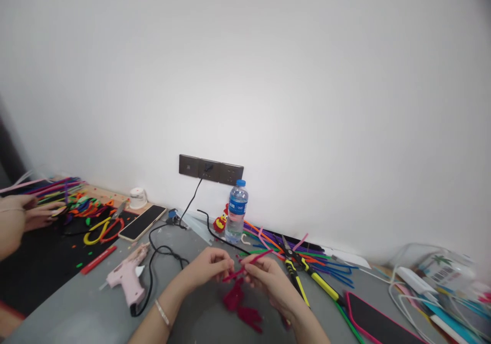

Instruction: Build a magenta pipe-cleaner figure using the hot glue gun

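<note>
Low in the middle of the view, my left hand [211, 268] and my right hand [266, 277] pinch a dark pink pipe cleaner [264, 256] between them, over the grey table. One end of the pipe cleaner sticks out past my right thumb, up and to the right. Below my fingers are dark pink fuzzy shapes [233, 299], blurred; whether they hang from the pipe cleaner or lie on the table I cannot tell. Both hands are closed, their fingertips partly hidden.
Left: a pink glue gun [128, 282] with black cord, a phone [142, 223], scissors [103, 230], a red stick [98, 260] and a co-worker's hand [42, 213]. Ahead: a water bottle [236, 213] and red figure [220, 222]. Right: yellow-black pliers [322, 285], coloured pipe cleaners [337, 271], a pink-edged phone [378, 321].
</note>
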Available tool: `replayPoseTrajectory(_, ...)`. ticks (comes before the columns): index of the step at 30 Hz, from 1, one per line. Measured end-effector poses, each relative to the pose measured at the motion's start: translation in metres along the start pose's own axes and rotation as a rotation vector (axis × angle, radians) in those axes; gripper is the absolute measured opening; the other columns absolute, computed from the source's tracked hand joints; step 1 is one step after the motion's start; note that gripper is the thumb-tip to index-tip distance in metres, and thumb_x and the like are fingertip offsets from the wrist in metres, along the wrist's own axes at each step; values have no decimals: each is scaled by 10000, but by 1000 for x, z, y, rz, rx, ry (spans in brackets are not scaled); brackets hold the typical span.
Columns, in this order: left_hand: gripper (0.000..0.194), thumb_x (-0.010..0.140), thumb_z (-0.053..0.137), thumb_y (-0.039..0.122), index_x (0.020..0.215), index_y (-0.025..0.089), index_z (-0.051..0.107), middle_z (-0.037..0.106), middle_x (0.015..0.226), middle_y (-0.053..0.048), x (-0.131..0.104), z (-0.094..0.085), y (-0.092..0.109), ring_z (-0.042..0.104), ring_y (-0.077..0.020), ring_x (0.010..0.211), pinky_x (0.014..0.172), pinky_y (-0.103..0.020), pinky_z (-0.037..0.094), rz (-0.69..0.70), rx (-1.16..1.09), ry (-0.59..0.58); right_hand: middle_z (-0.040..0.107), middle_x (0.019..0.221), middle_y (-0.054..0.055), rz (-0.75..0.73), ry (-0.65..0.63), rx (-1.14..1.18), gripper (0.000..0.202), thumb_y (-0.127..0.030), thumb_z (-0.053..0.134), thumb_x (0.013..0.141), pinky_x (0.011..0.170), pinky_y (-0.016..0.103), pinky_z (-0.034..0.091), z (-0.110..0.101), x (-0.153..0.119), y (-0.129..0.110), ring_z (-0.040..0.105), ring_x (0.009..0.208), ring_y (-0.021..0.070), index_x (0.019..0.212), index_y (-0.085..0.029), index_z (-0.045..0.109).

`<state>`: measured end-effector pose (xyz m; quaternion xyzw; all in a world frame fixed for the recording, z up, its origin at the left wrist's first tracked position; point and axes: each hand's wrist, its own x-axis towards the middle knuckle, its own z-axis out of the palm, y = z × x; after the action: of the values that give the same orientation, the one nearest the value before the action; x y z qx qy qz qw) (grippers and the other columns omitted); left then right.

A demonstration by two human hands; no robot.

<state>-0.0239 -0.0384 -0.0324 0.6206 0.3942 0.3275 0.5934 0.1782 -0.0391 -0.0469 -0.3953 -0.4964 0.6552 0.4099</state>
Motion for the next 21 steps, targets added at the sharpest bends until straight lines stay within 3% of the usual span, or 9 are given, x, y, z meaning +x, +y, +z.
replayPoseTrajectory(8, 344, 760, 652, 472, 739, 130, 678, 650, 627, -4, 2, -1, 0, 475, -101, 526, 515, -210, 338, 10, 50, 22, 651, 590, -12, 148, -60, -46, 337, -394, 812, 616, 509, 203, 394, -6, -2, 3, 593, 526, 110, 735, -154, 607)
replayPoseTrajectory(21, 321, 726, 692, 438, 767, 121, 671, 623, 620, 5, 4, 2, -7, 439, -96, 522, 510, -215, 342, -18, 80, -20, 629, 545, -35, 169, 24, -37, 382, -381, 834, 530, 505, 209, 384, -12, 6, 16, 567, 507, 110, 728, -175, 580)
